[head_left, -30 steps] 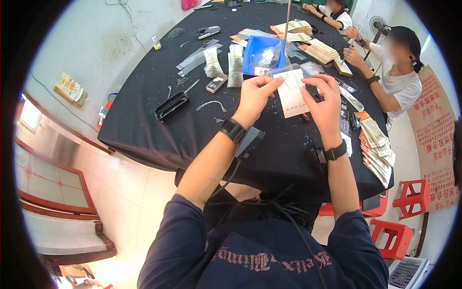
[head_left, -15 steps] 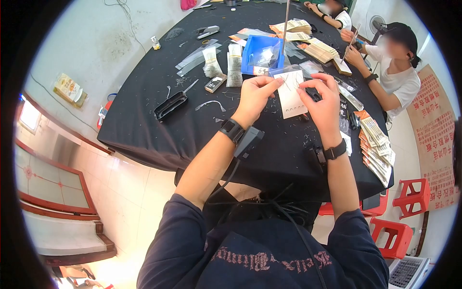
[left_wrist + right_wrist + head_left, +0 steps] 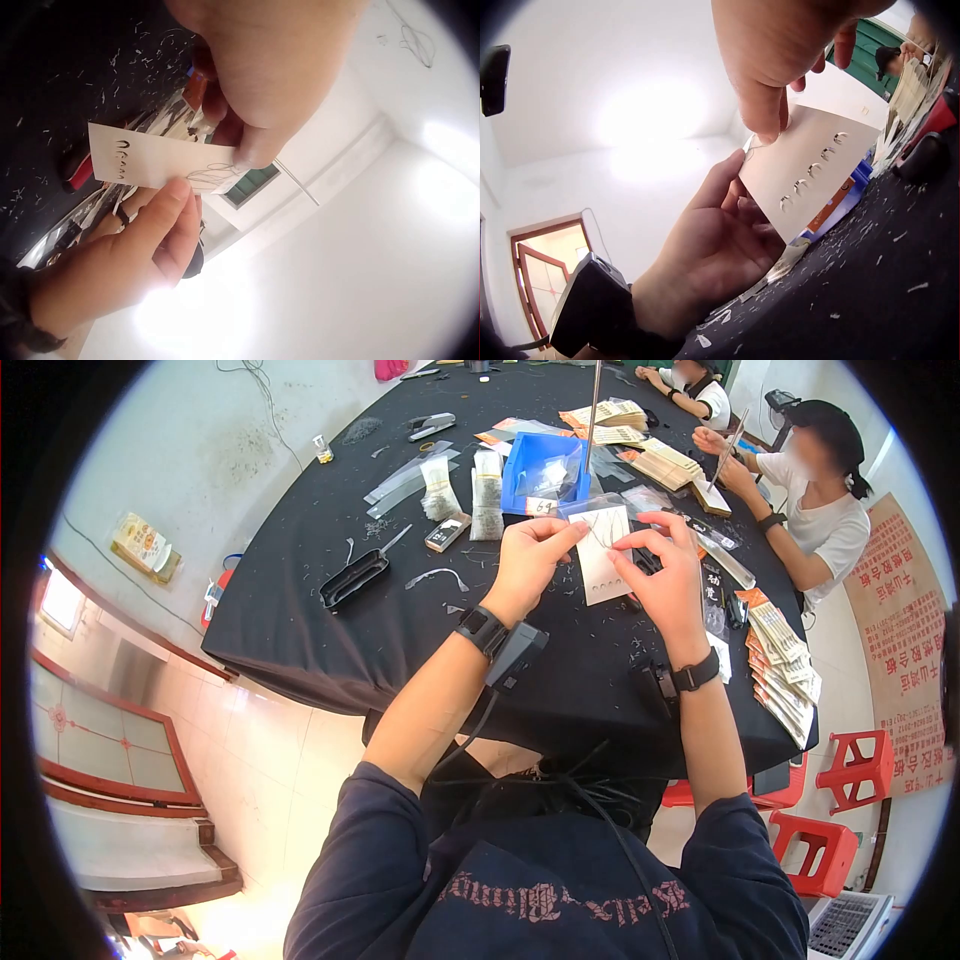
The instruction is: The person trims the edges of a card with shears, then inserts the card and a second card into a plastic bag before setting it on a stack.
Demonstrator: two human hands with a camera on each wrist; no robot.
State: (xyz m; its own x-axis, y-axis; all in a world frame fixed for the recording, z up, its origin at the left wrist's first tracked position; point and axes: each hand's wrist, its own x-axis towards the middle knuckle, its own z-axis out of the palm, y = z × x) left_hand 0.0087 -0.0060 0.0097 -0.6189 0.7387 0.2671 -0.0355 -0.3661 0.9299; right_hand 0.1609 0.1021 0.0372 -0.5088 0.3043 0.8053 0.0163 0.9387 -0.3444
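The card looks smooth matt paper; the bin glossy plastic.

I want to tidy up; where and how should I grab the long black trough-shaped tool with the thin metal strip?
Probably by the middle of the black tool, from above, pinching across its two long sides: the body is long and narrow, and the metal strip juts from its far end.

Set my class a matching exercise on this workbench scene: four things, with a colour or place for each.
Things
1. White card
2. Open bin
3. Stools
4. Tablecloth

Colours or places
A. Red
B. Black
C. Pinched by the left hand
D. Blue

Right pairs: 1-C, 2-D, 3-A, 4-B
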